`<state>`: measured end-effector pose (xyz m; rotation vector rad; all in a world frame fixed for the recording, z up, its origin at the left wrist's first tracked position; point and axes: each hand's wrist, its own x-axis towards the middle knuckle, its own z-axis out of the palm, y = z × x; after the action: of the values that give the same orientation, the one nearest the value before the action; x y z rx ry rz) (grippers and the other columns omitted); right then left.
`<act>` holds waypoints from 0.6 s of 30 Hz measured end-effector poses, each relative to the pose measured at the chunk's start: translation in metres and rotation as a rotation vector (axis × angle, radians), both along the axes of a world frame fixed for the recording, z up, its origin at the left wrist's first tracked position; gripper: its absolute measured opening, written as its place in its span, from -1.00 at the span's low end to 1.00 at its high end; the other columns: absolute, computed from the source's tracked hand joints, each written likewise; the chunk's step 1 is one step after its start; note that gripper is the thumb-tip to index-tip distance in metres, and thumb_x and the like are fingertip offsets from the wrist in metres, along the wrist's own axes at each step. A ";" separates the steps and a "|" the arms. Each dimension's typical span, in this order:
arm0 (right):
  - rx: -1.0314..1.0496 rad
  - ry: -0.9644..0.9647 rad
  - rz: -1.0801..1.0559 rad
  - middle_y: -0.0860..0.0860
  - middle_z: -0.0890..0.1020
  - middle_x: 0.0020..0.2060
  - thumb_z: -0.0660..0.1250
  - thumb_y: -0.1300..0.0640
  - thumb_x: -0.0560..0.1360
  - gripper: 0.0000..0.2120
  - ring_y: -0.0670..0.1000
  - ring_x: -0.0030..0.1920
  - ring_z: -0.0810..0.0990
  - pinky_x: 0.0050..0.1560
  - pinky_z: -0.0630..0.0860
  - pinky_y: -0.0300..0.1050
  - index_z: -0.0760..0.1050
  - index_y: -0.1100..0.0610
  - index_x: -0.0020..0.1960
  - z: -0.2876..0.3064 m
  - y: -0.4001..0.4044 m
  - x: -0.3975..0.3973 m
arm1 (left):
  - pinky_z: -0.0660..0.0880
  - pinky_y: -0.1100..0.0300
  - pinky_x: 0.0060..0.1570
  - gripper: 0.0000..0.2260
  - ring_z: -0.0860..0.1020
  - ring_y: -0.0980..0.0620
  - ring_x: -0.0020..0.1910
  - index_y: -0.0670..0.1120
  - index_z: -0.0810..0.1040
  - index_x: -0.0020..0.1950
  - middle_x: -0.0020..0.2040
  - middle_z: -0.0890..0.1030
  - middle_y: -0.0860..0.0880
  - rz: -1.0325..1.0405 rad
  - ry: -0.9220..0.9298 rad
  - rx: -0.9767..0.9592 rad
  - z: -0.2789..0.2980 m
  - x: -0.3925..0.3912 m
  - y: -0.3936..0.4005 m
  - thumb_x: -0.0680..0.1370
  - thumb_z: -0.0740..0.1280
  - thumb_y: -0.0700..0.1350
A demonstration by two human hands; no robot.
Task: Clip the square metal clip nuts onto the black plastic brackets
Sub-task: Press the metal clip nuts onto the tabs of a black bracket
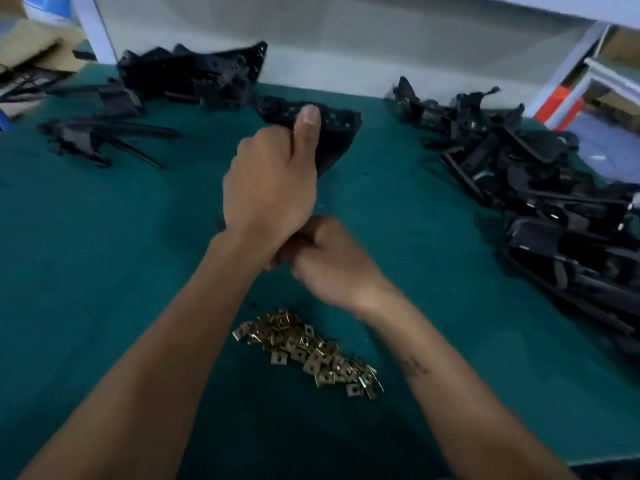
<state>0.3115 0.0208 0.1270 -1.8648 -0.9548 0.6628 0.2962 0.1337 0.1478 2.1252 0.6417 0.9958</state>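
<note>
Above the middle of the green-covered desk [86, 237], the left hand [273, 181] holds one black plastic bracket [332, 133] lifted off the surface, thumb laid flat along its perforated face and the other fingers wrapped behind it. Raised and tilted this way, the bracket presents its lower edge toward the other hand, which looks like the reason for the grip: the part is steadied so a clip can be pushed on from below.

The right hand [329, 258] sits just under the left wrist, fingers curled tightly inward and blurred. It is bunched as though pinching something small (probably a clip nut), but the fingertips are hidden behind the left forearm, so I cannot tell whether it holds anything.

The loose heap of square brass-coloured clip nuts [308, 351] lies on the desk nearest the person, right beneath both forearms, placed for a short reach between pickups.

Brackets are sorted to either side: a large tangled pile [540, 188] at the right, and a smaller group [194, 74] with a few scattered pieces [100, 136] at the far left. Which pile is finished and which is waiting cannot be judged from here, since no fitted clips are clearly visible on either.
</note>
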 end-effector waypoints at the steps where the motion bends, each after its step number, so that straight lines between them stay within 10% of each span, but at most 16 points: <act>1: -0.013 -0.045 -0.035 -0.13 0.59 -0.49 0.26 0.26 0.56 -0.71 -0.23 -0.48 0.45 -0.43 0.31 -0.37 0.57 0.09 -0.30 -0.001 -0.014 0.005 | 0.16 0.06 -0.40 -0.45 0.32 -0.12 -0.43 -0.03 0.20 -0.41 -0.43 0.32 -0.01 0.014 0.099 0.125 -0.007 0.000 0.000 0.64 -0.06 0.31; 12: 0.006 -0.420 -0.321 -0.11 0.63 0.00 0.53 0.03 0.39 -0.77 -0.06 -0.20 0.55 -0.21 0.40 -0.37 0.68 -0.08 0.05 -0.057 -0.166 -0.046 | 0.05 0.15 -0.45 -0.43 0.22 -0.04 -0.53 -0.08 0.21 -0.41 -0.46 0.30 -0.06 -0.036 0.425 0.527 -0.074 0.002 0.009 0.65 -0.17 0.22; 18: -0.080 -0.473 -0.345 -0.18 0.60 0.06 0.55 0.07 0.42 -0.76 -0.09 0.01 0.63 -0.06 0.44 -0.38 0.70 -0.13 0.07 -0.057 -0.158 -0.057 | 0.35 -0.01 -0.17 -0.49 0.21 -0.04 -0.48 -0.05 0.16 -0.40 -0.46 0.25 -0.01 -0.037 0.429 0.490 -0.082 0.009 0.009 0.67 -0.17 0.16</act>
<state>0.2550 -0.1377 0.0697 -2.2403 -0.8687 0.0483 0.3048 0.1430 0.0660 2.8161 0.5958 0.7279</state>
